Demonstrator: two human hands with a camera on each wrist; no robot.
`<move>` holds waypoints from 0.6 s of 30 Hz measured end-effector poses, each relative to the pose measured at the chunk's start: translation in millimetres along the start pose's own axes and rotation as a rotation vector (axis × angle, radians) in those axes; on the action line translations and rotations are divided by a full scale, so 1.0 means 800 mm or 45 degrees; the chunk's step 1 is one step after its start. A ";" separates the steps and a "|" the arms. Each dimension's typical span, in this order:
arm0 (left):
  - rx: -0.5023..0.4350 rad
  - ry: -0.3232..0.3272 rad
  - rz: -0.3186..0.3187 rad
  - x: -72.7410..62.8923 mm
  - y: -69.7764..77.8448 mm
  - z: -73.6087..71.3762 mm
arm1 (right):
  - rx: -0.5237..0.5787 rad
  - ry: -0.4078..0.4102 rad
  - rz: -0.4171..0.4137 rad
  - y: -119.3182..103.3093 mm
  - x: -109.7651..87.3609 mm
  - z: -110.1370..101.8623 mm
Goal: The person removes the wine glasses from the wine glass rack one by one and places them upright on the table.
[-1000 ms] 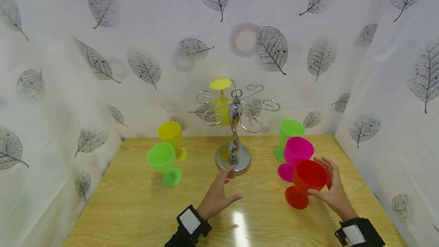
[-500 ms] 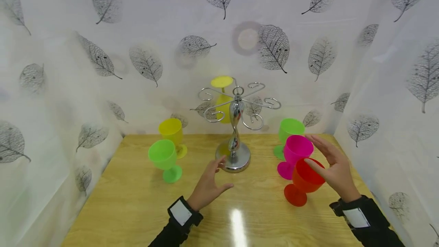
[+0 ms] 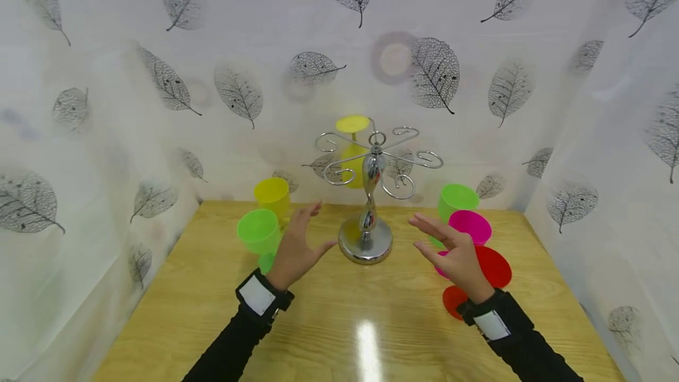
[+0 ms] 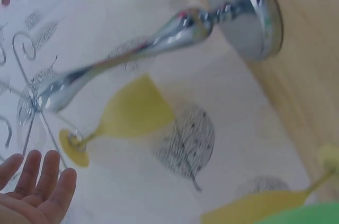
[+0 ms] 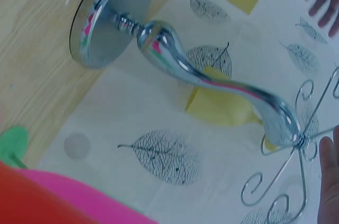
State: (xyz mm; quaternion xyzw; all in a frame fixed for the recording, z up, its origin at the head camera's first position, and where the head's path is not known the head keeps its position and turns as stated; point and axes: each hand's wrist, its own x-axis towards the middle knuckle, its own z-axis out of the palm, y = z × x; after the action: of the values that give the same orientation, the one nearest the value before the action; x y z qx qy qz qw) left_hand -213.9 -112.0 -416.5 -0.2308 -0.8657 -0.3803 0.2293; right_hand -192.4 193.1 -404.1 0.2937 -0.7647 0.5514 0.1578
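A silver wine glass rack (image 3: 373, 173) with curled arms stands at the table's middle. From one rear arm hangs a yellow goblet (image 5: 222, 106), upside down. My left hand (image 3: 297, 246), thumb and fingers spread, is left of the rack and partly covers an upright green goblet (image 3: 257, 230). Behind that is a yellow goblet (image 3: 272, 190). To the rack's right, my right hand (image 3: 451, 258) hovers with fingers extended and holds nothing. It partly hides a row of upright goblets: green (image 3: 458, 198), magenta (image 3: 472, 224) and red (image 3: 497, 270).
A pale wooden table (image 3: 339, 329) carries everything. White curtains (image 3: 286, 10) printed with grey leaves hang behind it and at both sides. A bright light reflection lies on the tabletop near the front.
My right hand has left the red goblet and moved left toward the rack. My left hand has shifted left and away, over the green goblet. The goblets stay in place.
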 end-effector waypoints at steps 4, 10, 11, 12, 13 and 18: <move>0.032 0.082 0.029 0.023 -0.003 -0.025 | -0.028 -0.022 -0.007 0.003 -0.003 0.009; 0.036 0.111 0.027 0.048 -0.003 -0.043 | -0.018 -0.014 -0.009 0.003 -0.005 0.011; 0.029 0.107 0.015 0.049 -0.002 -0.043 | -0.015 -0.012 -0.011 0.002 -0.005 0.010; 0.016 0.099 0.000 0.050 -0.002 -0.042 | -0.017 -0.010 -0.020 0.000 -0.004 0.009; 0.011 0.091 -0.015 0.050 -0.001 -0.040 | -0.020 -0.008 -0.031 -0.002 -0.003 0.008; -0.012 0.050 -0.098 0.038 -0.003 -0.024 | -0.010 0.026 -0.129 -0.022 0.015 -0.007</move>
State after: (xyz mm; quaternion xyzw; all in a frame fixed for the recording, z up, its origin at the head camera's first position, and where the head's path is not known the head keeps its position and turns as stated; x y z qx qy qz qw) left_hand -235.0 -120.9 -388.6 -0.1909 -0.8675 -0.3974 0.2302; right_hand -191.6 190.9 -382.4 0.3257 -0.7495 0.5425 0.1944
